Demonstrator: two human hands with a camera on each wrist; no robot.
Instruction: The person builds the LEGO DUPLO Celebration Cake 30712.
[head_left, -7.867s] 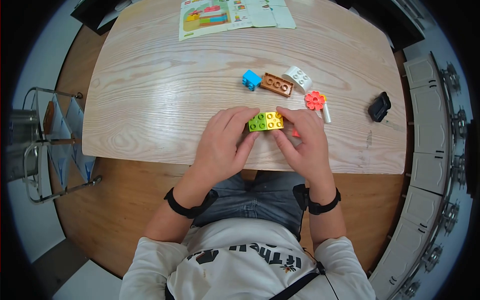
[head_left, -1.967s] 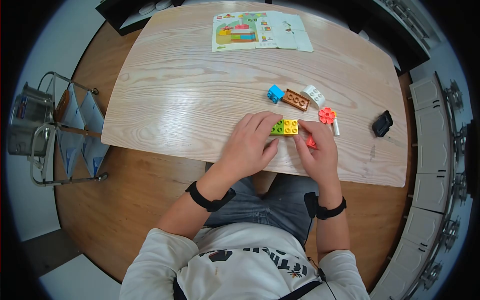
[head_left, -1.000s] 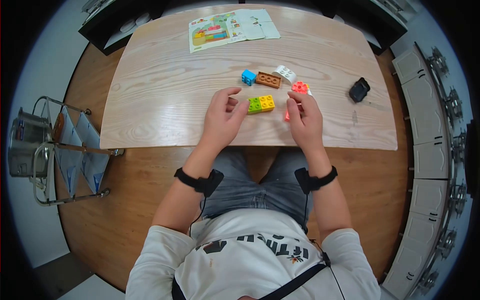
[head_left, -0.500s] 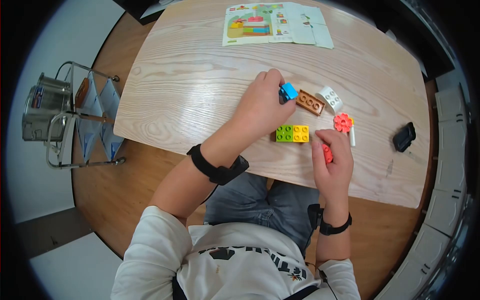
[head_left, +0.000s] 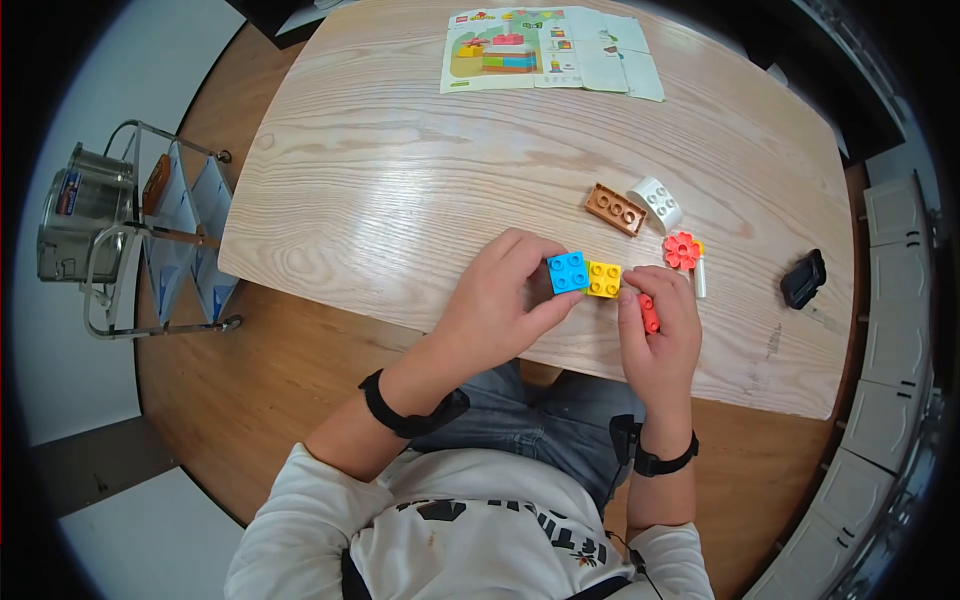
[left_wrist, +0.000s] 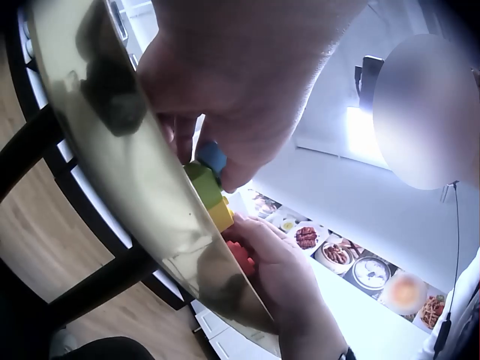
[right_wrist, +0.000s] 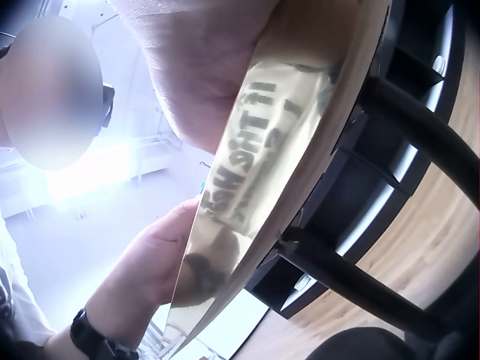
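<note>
My left hand pinches a blue brick between thumb and fingers. In the left wrist view the blue brick is over the green brick; whether they are pressed together I cannot tell. Beside the green one is a yellow brick, studs up. My right hand rests at its right side, fingertips close to or touching it, fingers loosely bent. A red piece lies between that hand's thumb and fingers, not visibly gripped.
Behind the hands lie a brown brick and a white arched brick. A red flower and a white stick-like piece are beyond the right hand. A black object sits right; an instruction sheet lies at the back.
My left hand, empty a second ago, has taken hold of the blue brick beside the brown one and brought it nearer, over the green brick. My right hand has stayed near the yellow brick.
</note>
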